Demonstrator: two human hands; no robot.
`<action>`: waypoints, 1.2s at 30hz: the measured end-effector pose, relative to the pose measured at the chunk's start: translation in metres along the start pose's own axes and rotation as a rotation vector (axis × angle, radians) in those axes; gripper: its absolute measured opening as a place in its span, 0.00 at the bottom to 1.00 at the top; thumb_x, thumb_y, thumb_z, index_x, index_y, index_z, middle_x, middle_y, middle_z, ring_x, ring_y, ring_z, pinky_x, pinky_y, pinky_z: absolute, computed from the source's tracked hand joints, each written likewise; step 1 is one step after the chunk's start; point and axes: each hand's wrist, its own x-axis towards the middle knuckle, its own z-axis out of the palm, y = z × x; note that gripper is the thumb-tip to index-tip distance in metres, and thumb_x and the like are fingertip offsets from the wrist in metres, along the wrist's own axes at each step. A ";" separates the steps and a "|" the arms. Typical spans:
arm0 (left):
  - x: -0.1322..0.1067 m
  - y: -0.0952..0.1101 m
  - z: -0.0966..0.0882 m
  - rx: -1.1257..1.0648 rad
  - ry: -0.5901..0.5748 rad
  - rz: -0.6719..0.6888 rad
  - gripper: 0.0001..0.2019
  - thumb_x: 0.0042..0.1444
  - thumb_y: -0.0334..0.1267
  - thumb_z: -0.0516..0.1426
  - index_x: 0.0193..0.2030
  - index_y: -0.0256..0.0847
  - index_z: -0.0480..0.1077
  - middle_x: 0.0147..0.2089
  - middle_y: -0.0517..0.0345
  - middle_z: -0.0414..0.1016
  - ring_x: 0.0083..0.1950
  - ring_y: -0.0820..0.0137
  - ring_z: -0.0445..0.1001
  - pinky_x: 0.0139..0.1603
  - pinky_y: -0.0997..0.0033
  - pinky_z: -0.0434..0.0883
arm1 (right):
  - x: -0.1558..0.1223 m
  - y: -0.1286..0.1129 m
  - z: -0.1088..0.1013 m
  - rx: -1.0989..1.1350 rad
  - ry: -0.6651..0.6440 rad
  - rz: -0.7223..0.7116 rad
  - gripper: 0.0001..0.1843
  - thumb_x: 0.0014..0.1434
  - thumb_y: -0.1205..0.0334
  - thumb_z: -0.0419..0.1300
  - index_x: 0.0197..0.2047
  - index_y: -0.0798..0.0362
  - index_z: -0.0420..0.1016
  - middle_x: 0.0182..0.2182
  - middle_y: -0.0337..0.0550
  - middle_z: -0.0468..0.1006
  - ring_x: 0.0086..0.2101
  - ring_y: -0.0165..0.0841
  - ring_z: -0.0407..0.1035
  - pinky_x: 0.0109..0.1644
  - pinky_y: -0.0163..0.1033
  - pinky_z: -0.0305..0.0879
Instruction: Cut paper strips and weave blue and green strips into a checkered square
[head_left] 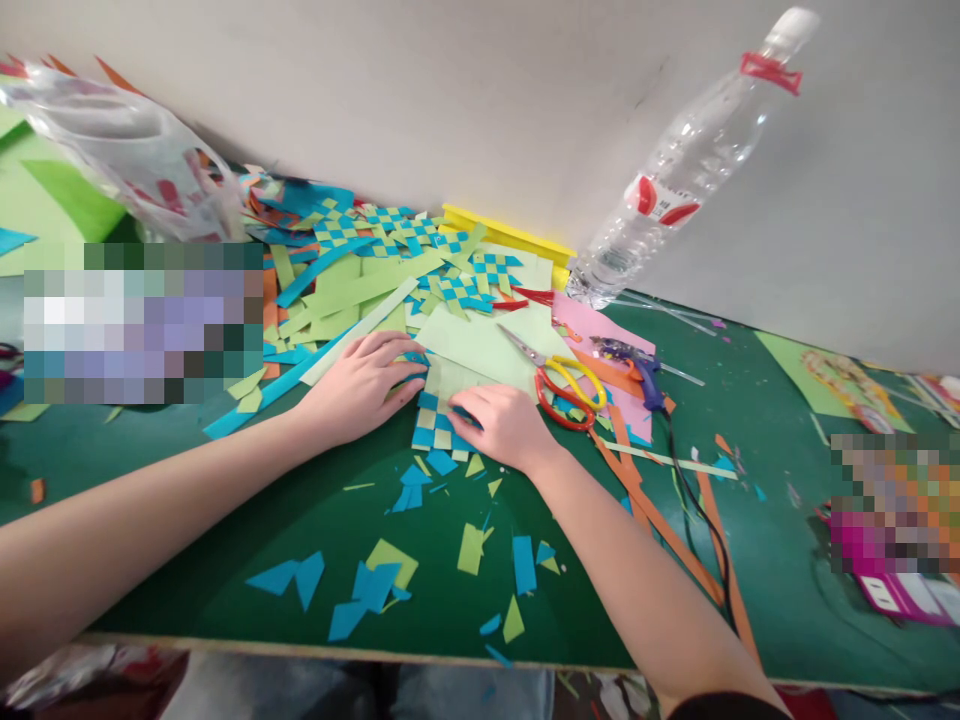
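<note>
A blue and pale-green checkered paper weave (pixel 442 432) lies flat on the green table between my hands. My left hand (pixel 365 385) is at its upper left edge, with curved fingers and thumb gripping the paper there. From the right side, my right hand (pixel 499 425) has its bent index finger and thumb on the weave. Both palms face down, and part of the weave is hidden under the fingers. Pale green sheets (pixel 487 345) lie just beyond it. Scissors with red and yellow handles (pixel 571 390) rest to the right of my right hand, their blades pointing up and left.
Finished-looking woven pieces (pixel 397 232) and green strips (pixel 367 290) pile up behind. A tilted plastic bottle (pixel 675 170) and a purple glue gun (pixel 637 365) with a black cord stand right. Cut scraps (pixel 375 580) litter the front. A plastic bag (pixel 142 150) sits left.
</note>
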 end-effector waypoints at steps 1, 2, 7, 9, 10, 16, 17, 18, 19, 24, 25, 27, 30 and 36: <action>0.000 0.000 0.000 -0.013 -0.003 -0.002 0.19 0.66 0.46 0.46 0.47 0.43 0.75 0.57 0.52 0.71 0.63 0.55 0.63 0.62 0.49 0.62 | 0.000 0.000 0.000 0.001 0.000 0.001 0.14 0.67 0.58 0.51 0.40 0.55 0.76 0.33 0.44 0.82 0.33 0.32 0.74 0.37 0.37 0.63; 0.001 -0.001 -0.001 -0.030 -0.006 -0.004 0.19 0.66 0.47 0.46 0.47 0.43 0.75 0.57 0.52 0.71 0.63 0.55 0.63 0.62 0.50 0.62 | 0.000 0.000 0.000 0.002 0.002 0.003 0.14 0.67 0.58 0.51 0.41 0.55 0.76 0.33 0.44 0.82 0.33 0.32 0.74 0.37 0.37 0.63; 0.001 -0.002 -0.001 -0.131 -0.037 -0.027 0.21 0.67 0.47 0.44 0.47 0.43 0.76 0.58 0.52 0.70 0.62 0.56 0.63 0.63 0.50 0.62 | 0.000 0.000 0.001 0.001 0.004 0.001 0.14 0.67 0.57 0.51 0.41 0.55 0.76 0.33 0.43 0.82 0.32 0.32 0.74 0.36 0.37 0.63; 0.001 -0.002 -0.001 -0.154 -0.046 -0.039 0.21 0.67 0.48 0.44 0.47 0.44 0.76 0.58 0.52 0.70 0.62 0.57 0.62 0.63 0.50 0.61 | 0.000 0.000 0.001 -0.002 0.000 0.001 0.15 0.67 0.58 0.51 0.41 0.55 0.76 0.33 0.43 0.82 0.32 0.32 0.74 0.36 0.37 0.63; 0.001 -0.002 -0.001 -0.163 -0.049 -0.043 0.21 0.66 0.48 0.44 0.47 0.44 0.76 0.58 0.52 0.70 0.62 0.57 0.62 0.63 0.49 0.61 | 0.000 0.000 0.001 -0.001 -0.002 0.001 0.15 0.67 0.58 0.51 0.41 0.55 0.76 0.33 0.43 0.82 0.32 0.32 0.74 0.37 0.37 0.63; 0.001 -0.001 -0.001 -0.209 -0.056 -0.056 0.21 0.66 0.49 0.45 0.50 0.45 0.75 0.58 0.52 0.70 0.62 0.57 0.62 0.65 0.48 0.59 | 0.000 0.000 0.000 0.008 -0.013 0.005 0.14 0.66 0.58 0.51 0.40 0.55 0.76 0.33 0.43 0.81 0.32 0.32 0.74 0.37 0.37 0.63; 0.001 -0.001 -0.001 -0.214 -0.054 -0.055 0.21 0.66 0.49 0.45 0.51 0.45 0.75 0.58 0.52 0.70 0.62 0.57 0.62 0.65 0.48 0.59 | 0.000 0.000 0.000 0.007 -0.011 0.005 0.14 0.66 0.58 0.51 0.40 0.55 0.76 0.33 0.43 0.81 0.32 0.32 0.74 0.37 0.37 0.63; 0.001 -0.001 -0.001 -0.217 -0.053 -0.051 0.21 0.66 0.49 0.45 0.52 0.45 0.74 0.58 0.52 0.70 0.62 0.57 0.62 0.65 0.48 0.59 | 0.000 0.000 0.000 0.007 -0.010 0.005 0.14 0.66 0.58 0.51 0.40 0.55 0.76 0.33 0.43 0.81 0.32 0.32 0.74 0.37 0.37 0.63; 0.001 -0.001 -0.001 -0.217 -0.053 -0.044 0.21 0.66 0.48 0.45 0.53 0.45 0.74 0.58 0.52 0.70 0.62 0.57 0.62 0.64 0.48 0.59 | 0.000 0.000 0.000 0.007 -0.010 0.005 0.13 0.66 0.58 0.52 0.41 0.54 0.76 0.33 0.43 0.81 0.32 0.33 0.74 0.37 0.37 0.63; 0.001 -0.001 -0.001 -0.223 -0.076 0.013 0.19 0.66 0.48 0.46 0.57 0.48 0.70 0.58 0.54 0.72 0.63 0.59 0.62 0.64 0.50 0.57 | 0.001 -0.001 -0.002 0.013 -0.025 0.013 0.12 0.65 0.59 0.53 0.41 0.54 0.76 0.32 0.44 0.81 0.32 0.33 0.73 0.37 0.38 0.64; 0.001 -0.001 -0.002 -0.229 -0.079 0.023 0.19 0.66 0.47 0.47 0.57 0.48 0.70 0.58 0.54 0.72 0.62 0.59 0.63 0.64 0.50 0.57 | 0.001 -0.001 -0.003 0.010 -0.029 0.013 0.12 0.65 0.59 0.53 0.41 0.55 0.76 0.32 0.44 0.81 0.32 0.33 0.73 0.37 0.38 0.64; 0.001 0.001 -0.002 -0.244 -0.073 0.034 0.18 0.65 0.46 0.47 0.57 0.47 0.70 0.56 0.55 0.74 0.61 0.60 0.65 0.65 0.51 0.56 | 0.001 -0.002 -0.003 0.000 -0.028 0.014 0.12 0.65 0.59 0.52 0.41 0.55 0.76 0.32 0.44 0.81 0.32 0.33 0.74 0.37 0.38 0.64; 0.001 0.003 -0.003 -0.261 -0.054 0.036 0.18 0.64 0.47 0.49 0.57 0.46 0.70 0.53 0.53 0.75 0.58 0.61 0.68 0.66 0.52 0.56 | 0.001 -0.002 -0.003 -0.011 -0.018 0.008 0.13 0.65 0.59 0.52 0.41 0.55 0.76 0.32 0.43 0.81 0.32 0.33 0.74 0.36 0.38 0.64; 0.000 0.002 0.004 -0.264 -0.055 0.008 0.22 0.62 0.47 0.52 0.62 0.43 0.61 0.45 0.56 0.77 0.52 0.63 0.72 0.67 0.51 0.53 | 0.000 0.000 -0.001 -0.010 0.008 0.001 0.14 0.66 0.58 0.52 0.42 0.55 0.76 0.33 0.43 0.82 0.32 0.33 0.74 0.36 0.38 0.65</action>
